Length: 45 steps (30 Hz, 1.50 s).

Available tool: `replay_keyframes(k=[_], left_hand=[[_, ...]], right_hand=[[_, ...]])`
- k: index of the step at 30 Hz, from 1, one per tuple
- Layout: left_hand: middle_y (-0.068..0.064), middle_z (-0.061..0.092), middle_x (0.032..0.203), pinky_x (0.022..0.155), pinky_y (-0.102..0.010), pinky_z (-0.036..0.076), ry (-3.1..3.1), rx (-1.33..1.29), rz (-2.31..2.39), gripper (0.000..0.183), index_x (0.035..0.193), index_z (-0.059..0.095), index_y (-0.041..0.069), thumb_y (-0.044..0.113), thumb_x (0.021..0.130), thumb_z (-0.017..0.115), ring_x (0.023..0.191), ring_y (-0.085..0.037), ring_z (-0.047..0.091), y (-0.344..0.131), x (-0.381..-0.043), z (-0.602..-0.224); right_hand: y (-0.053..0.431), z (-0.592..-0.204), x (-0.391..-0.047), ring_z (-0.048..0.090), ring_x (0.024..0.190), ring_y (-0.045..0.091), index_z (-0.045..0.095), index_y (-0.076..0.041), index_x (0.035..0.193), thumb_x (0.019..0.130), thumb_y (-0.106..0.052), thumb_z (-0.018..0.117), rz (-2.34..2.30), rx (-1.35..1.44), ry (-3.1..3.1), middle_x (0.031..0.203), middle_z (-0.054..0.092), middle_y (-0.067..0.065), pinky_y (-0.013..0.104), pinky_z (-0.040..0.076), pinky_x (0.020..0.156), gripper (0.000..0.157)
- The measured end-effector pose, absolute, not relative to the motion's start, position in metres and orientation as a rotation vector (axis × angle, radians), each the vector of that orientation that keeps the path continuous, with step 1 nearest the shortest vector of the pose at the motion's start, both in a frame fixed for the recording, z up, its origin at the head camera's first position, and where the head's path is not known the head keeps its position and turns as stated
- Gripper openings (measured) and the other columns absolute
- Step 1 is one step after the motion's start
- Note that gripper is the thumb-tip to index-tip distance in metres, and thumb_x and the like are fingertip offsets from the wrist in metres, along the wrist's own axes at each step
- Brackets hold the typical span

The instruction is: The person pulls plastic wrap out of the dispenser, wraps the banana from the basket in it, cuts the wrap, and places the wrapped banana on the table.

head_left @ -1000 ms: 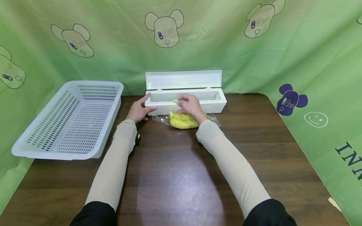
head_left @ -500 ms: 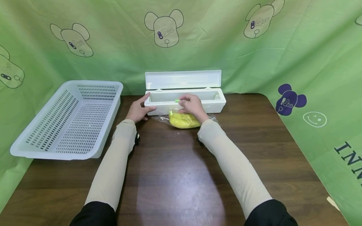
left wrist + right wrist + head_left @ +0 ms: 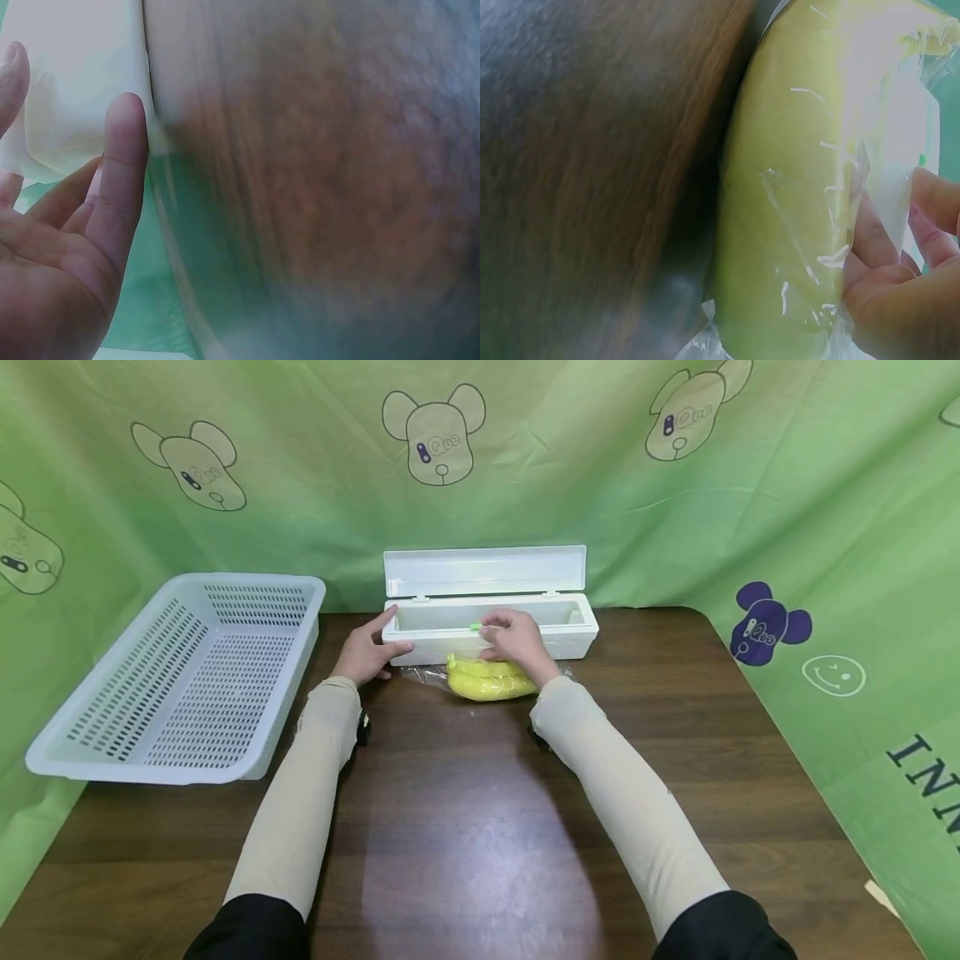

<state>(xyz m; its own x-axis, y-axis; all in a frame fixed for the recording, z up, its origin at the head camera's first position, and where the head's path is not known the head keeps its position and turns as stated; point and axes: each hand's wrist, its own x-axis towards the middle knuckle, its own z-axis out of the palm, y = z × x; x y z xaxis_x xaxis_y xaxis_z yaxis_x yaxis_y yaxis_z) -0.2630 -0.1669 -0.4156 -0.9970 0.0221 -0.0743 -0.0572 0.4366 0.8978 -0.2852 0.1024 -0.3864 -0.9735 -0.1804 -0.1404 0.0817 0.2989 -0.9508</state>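
A long white box (image 3: 427,652) that looks like a cling film dispenser stands near the table's back edge, its hinged lid (image 3: 484,570) raised. My left hand (image 3: 363,656) holds its left end, thumb on the front face and forefinger at the top corner. A small green slider (image 3: 476,627) sits on the front rim. My right hand (image 3: 519,642) has thumb and forefinger at this slider, pinching it. Below that hand, along the box's front, lie yellow bananas (image 3: 480,683) in a clear plastic bag; they fill the middle of the right wrist view, with glare on the film.
A pale blue perforated basket (image 3: 288,727) stands at the left of the dark wooden table (image 3: 450,827). Green printed cloth (image 3: 525,485) hangs behind the table and down its right side.
My right hand has slid a little to the right along the box's front rim, and the green slider has moved with it. My left hand keeps its place on the box.
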Motion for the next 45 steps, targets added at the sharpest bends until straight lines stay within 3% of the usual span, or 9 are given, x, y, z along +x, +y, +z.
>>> replay_keyframes(k=[16,45], left_hand=[[-0.013,0.031,0.161,0.059,-0.034,0.059,2.594,-0.028,1.623,0.079,0.156,0.037,0.039,0.032,0.089,0.08,0.073,-0.024,0.065,-0.167,-0.263,-0.414],[-0.011,0.03,0.162,0.06,-0.034,0.059,2.598,-0.025,1.611,0.079,0.156,0.037,0.041,0.033,0.089,0.08,0.08,-0.025,0.065,-0.167,-0.263,-0.414]], right_hand=[[0.114,-0.387,-0.287,0.073,0.086,0.033,0.062,0.0,0.129,0.101,-0.008,0.061,-1.761,-0.061,2.308,0.137,0.057,0.017,0.037,0.06,0.078,0.029],[0.131,-0.387,-0.286,0.074,0.079,0.026,0.063,-0.001,0.127,0.101,-0.01,0.062,-1.758,-0.025,2.337,0.133,0.06,0.015,0.032,0.06,0.072,0.027]])
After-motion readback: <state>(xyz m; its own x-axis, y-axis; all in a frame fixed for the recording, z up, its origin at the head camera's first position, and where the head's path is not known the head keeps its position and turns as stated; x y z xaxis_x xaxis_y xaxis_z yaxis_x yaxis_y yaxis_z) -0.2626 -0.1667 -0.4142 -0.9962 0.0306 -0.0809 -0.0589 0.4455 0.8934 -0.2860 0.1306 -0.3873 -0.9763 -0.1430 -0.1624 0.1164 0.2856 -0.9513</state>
